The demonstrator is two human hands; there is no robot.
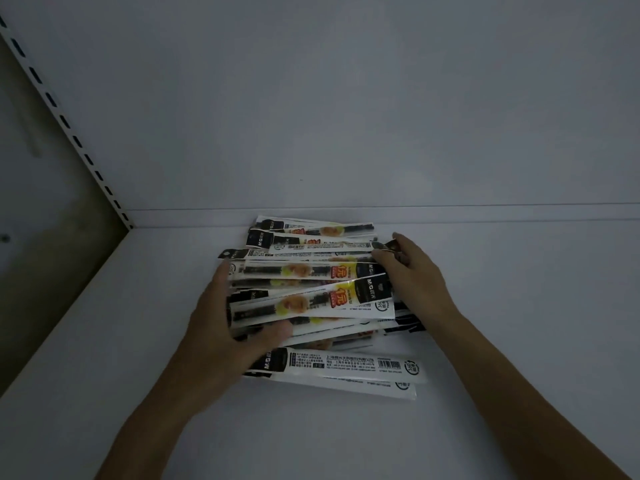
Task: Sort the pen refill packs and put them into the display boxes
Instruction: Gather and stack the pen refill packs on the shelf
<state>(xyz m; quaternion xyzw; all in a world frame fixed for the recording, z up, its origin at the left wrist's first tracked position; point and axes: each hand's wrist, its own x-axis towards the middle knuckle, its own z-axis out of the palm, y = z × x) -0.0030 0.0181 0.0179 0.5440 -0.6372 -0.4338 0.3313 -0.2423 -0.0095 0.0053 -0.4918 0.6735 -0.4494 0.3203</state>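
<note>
Glossy plastic catches what little light there is: the pen refill packs lie in a loose, fanned heap on the white shelf, towards its far side and just short of the back panel. The left hand wraps the left ends of the upper packs, fingers curled over them and thumb tucked in on the near side. The right hand closes on the right ends, its fingers pinching at the black header tabs. Both hands hold packs; neither is spread wide.

This looks like the gathering step, squaring a bundle before sorting: fronts and backs lie mixed and heads point both ways. No display boxes are in view, so the next move likely calls for lifting the bundle as one, keeping the slippery sleeves from sliding apart. A few packs at the near side lie outside the grip.

The room is dim. A slotted upright runs along the left, with a dull wall beyond.
</note>
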